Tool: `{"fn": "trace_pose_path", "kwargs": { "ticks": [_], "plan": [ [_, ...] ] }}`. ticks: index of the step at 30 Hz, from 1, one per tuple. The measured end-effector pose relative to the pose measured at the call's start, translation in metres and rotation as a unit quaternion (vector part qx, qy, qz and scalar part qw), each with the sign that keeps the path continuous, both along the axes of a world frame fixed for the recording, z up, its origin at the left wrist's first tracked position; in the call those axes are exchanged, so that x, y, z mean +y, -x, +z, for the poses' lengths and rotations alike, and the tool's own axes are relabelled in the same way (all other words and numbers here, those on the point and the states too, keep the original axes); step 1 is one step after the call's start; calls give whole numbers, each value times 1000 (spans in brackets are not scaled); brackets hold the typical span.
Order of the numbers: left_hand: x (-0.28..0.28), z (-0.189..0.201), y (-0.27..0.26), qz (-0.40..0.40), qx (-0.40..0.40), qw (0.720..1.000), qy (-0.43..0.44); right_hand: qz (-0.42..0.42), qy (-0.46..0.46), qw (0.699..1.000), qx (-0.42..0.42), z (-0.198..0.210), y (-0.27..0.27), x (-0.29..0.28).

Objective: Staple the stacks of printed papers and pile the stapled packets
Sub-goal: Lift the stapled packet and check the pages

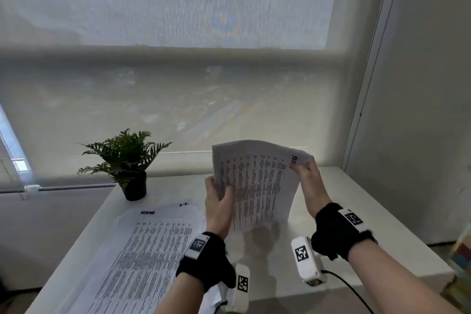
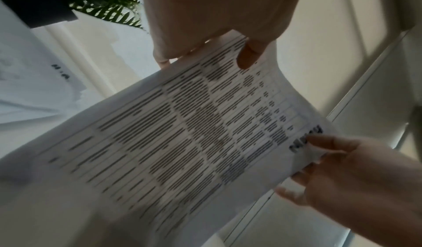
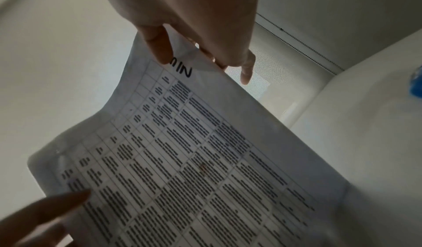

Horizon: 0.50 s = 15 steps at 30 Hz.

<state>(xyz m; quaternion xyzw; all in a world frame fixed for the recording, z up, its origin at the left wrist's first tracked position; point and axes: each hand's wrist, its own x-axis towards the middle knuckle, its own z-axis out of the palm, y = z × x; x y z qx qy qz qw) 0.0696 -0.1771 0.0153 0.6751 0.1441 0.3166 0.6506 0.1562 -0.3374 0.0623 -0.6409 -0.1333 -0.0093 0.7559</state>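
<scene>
Held stack of sheets (image 1: pixel 257 183): thin white paper, matt, flexing, printed with black text. Papers lying flat (image 1: pixel 147 250): same matt paper. Table (image 1: pixel 356 224): smooth white, low sheen. Pot (image 1: pixel 135 187): black, matt. Window blind (image 1: pixel 178 84): woven cloth, translucent.

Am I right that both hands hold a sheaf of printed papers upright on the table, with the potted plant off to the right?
Nearly: the potted plant stands to the left. The head view shows it, with the left hand and right hand holding the printed papers upright.
</scene>
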Motion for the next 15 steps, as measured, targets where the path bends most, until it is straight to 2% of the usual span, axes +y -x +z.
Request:
{"fn": "trace_pose_path", "kwargs": {
  "ticks": [3,6,10,15],
  "plan": [
    [5,27,-2,-7,-54,998,-30,2,-5,1000,-7,7,-1,-1],
    [8,46,-7,19,-67,994,-87,0,10,1000,-6,10,-2,3],
    [9,50,-14,62,-57,987,-133,1,10,1000,5,11,-2,5],
    [9,50,-19,119,-54,983,-132,-7,5,1000,-4,7,1,6]
  ]
}}
